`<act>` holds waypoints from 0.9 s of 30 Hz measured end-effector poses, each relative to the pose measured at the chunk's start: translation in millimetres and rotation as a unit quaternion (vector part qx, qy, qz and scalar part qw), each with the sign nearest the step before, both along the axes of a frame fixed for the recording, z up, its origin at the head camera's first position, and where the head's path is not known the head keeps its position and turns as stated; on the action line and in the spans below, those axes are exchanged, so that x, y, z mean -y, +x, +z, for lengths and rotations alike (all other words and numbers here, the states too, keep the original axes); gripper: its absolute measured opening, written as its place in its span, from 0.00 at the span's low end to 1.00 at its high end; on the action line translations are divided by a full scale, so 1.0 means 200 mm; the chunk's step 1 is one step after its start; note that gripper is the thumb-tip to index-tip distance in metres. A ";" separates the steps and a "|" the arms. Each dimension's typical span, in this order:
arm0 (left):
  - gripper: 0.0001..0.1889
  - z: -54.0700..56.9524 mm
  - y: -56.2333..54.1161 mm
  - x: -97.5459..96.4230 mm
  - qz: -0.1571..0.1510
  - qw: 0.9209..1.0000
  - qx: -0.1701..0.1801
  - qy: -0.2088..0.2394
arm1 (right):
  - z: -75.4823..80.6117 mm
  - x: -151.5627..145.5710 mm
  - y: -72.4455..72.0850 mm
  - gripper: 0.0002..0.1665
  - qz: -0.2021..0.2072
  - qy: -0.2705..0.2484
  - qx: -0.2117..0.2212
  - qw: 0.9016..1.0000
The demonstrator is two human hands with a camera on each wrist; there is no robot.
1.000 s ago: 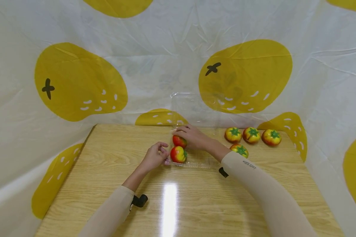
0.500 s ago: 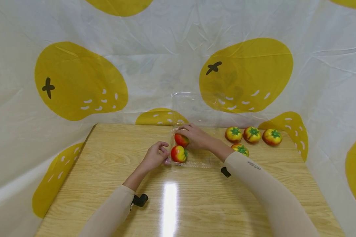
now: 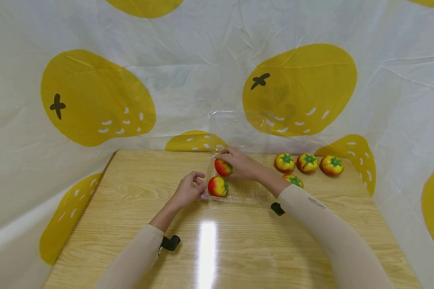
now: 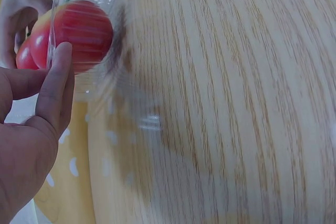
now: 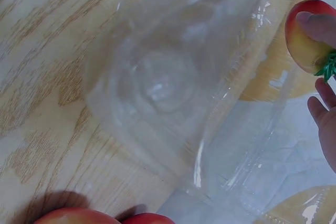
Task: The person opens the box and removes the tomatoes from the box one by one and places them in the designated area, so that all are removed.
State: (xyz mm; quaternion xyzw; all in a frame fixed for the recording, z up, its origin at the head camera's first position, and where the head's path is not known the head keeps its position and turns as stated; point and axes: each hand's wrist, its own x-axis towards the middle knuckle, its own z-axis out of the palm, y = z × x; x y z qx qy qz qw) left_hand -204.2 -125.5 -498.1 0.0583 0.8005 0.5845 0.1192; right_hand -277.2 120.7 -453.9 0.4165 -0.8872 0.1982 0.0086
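Note:
A clear plastic clamshell box (image 3: 244, 199) lies on the wooden table, its lid (image 3: 235, 128) raised at the back. My left hand (image 3: 189, 188) pinches the box's left wall between thumb and fingers, as the left wrist view shows. Inside, at the front left, rests a red-and-yellow toy tomato (image 3: 217, 187) with a green leafy top. My right hand (image 3: 240, 165) grips a second toy tomato (image 5: 304, 45) over the box's back left. In the right wrist view, the thumb lies on its red side and the fingers are near its leaves. Whether it touches the box floor, I cannot tell.
Several more toy tomatoes stand right of the box, with three in a back row (image 3: 306, 163) and another (image 3: 293, 180) in front, partly hidden by the right forearm. A sheet with yellow fruit prints (image 3: 188, 92) hangs behind the table (image 3: 137, 192).
My right hand has moved the gripped tomato slightly right and toward the back, opening a gap to the front tomato. My left hand has stayed at the box's left wall.

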 end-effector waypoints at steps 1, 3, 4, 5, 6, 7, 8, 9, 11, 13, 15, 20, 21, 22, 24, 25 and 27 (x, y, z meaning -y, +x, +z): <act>0.19 0.00 0.00 0.00 0.001 1.000 0.001 -0.001 | 0.01 0.00 0.00 0.42 0.000 0.000 -0.001 1.000; 0.19 0.00 0.00 0.00 0.002 1.000 0.001 -0.003 | 0.02 -0.01 0.01 0.42 -0.002 -0.001 0.001 1.000; 0.19 0.01 0.00 0.00 0.003 1.000 0.000 -0.005 | 0.02 -0.01 0.02 0.42 -0.004 -0.003 0.003 1.000; 0.19 0.01 0.00 0.00 0.002 1.000 0.000 -0.006 | 0.02 -0.01 0.02 0.42 -0.007 -0.005 0.006 1.000; 0.19 0.01 0.00 -0.01 0.001 1.000 0.000 -0.006 | 0.03 -0.01 0.03 0.43 -0.011 -0.007 0.011 1.000; 0.19 0.01 0.00 -0.01 0.001 1.000 0.003 -0.003 | 0.03 -0.02 0.03 0.43 -0.014 -0.010 0.019 1.000; 0.19 0.01 0.00 -0.01 0.001 1.000 0.006 0.000 | 0.03 -0.02 0.04 0.44 -0.017 -0.015 0.026 0.999; 0.19 0.01 0.00 -0.01 0.000 1.000 0.009 0.004 | 0.04 -0.02 0.05 0.44 -0.020 -0.021 0.035 0.999; 0.19 0.01 0.00 -0.01 -0.001 1.000 0.014 0.010 | 0.04 -0.03 0.06 0.45 -0.024 -0.030 0.047 0.998; 0.19 0.01 0.00 -0.01 0.001 1.000 0.011 0.009 | 0.05 -0.03 0.08 0.46 -0.029 -0.036 0.055 0.997; 0.19 0.00 0.00 0.00 0.002 1.000 0.001 -0.001 | 0.06 -0.04 0.10 0.47 -0.036 -0.041 0.061 0.997; 0.18 0.00 0.00 0.00 0.000 1.000 -0.014 -0.018 | 0.07 -0.05 0.16 0.48 -0.050 -0.043 0.064 0.996; 0.18 0.00 0.00 0.00 0.000 1.000 -0.015 -0.017 | 0.07 -0.06 0.17 0.49 -0.052 -0.044 0.063 0.996; 0.19 0.00 0.00 0.00 -0.001 1.000 -0.014 -0.015 | 0.08 -0.06 0.17 0.49 -0.053 -0.047 0.062 0.996; 0.19 0.00 0.00 0.00 0.001 1.000 -0.016 -0.016 | 0.08 -0.07 0.19 0.49 -0.057 -0.053 0.069 0.995; 0.19 0.00 0.00 0.00 0.001 1.000 -0.013 -0.012 | 0.08 -0.08 0.20 0.50 -0.061 -0.056 0.077 0.994; 0.19 0.00 0.00 0.00 0.000 1.000 -0.008 -0.007 | 0.09 -0.10 0.21 0.50 -0.065 -0.060 0.087 0.992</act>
